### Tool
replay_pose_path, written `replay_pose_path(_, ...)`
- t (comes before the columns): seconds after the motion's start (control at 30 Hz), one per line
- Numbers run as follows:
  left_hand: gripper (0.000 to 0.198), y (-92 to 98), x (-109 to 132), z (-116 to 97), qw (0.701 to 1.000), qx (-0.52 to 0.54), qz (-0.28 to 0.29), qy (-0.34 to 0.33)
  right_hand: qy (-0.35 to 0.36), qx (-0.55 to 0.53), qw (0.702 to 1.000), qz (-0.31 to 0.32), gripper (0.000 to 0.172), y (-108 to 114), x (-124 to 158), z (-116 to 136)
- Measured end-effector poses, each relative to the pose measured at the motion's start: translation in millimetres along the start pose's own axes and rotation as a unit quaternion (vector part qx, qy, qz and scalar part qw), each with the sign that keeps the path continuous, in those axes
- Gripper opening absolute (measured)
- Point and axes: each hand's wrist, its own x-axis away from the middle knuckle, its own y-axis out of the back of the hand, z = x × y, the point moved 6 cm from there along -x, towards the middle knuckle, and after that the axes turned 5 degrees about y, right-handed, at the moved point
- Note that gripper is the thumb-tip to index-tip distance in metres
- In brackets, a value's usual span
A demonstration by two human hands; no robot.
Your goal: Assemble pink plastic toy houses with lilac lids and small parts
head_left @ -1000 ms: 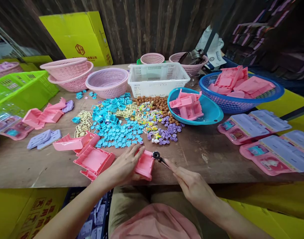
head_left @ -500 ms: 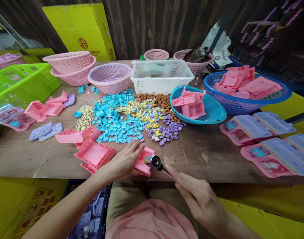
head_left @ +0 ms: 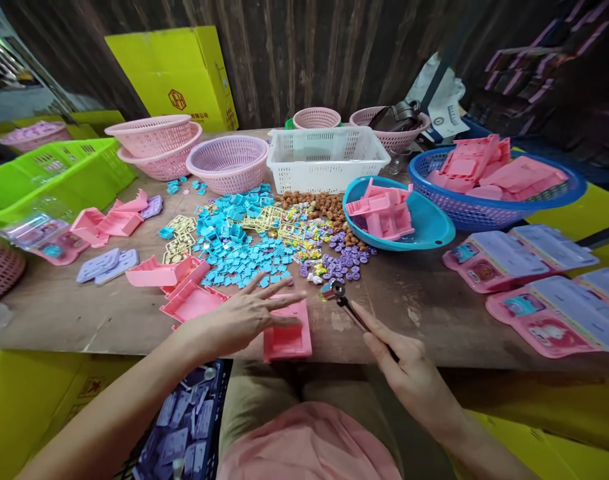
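Note:
My left hand [head_left: 239,317] is spread, its fingertips over a pink plastic tray piece [head_left: 289,340] at the table's front edge. Whether the fingers touch it is unclear. My right hand [head_left: 399,353] is closed round the dark handle of a small hammer [head_left: 352,310], whose shiny head is to the right of the pink piece, above the table. More pink housings [head_left: 192,303] lie left of my left hand. Beyond my hands spread small blue parts [head_left: 249,257], purple discs [head_left: 342,263] and brown pieces [head_left: 317,202].
A teal bowl [head_left: 432,227] and a blue basket [head_left: 489,213] with pink parts stand at right, near packed pink-and-lilac sets [head_left: 554,320]. A white basket [head_left: 329,173], pink baskets [head_left: 154,160] and a green crate [head_left: 79,190] line the back and left.
My left hand has opened out and the pink piece beneath it shows more fully, turned more upright to the view. The hammer has moved away from the piece, up and to the right.

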Motion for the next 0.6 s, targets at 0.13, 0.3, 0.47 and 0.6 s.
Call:
replay_pose_path(0.13, 0.063, -0.2, -1, -8, 0.941, -0.012, -0.136, 0.311, -0.026, -0.01, 1.0, 0.013, 0.041, -18, -2, -8)
replay_pose_path(0.3, 0.095, -27.6, -20, -19, 0.948, 0.047, -0.122, 0.292, 0.003, -0.014, 1.0, 0.013, 0.042, -18, -13, -4)
replay_pose_path(0.47, 0.104, -21.4, 6, 10, 0.986, 0.103, -0.085, 0.098, -0.008, -0.023, 0.999, 0.021, 0.043, -21, -8, -15)
replay_pose_path(0.6, 0.115, -32.5, 12, 27, 0.976, 0.081, -0.103, 0.172, 0.002, -0.057, 0.996, 0.064, 0.044, -40, -4, -16)
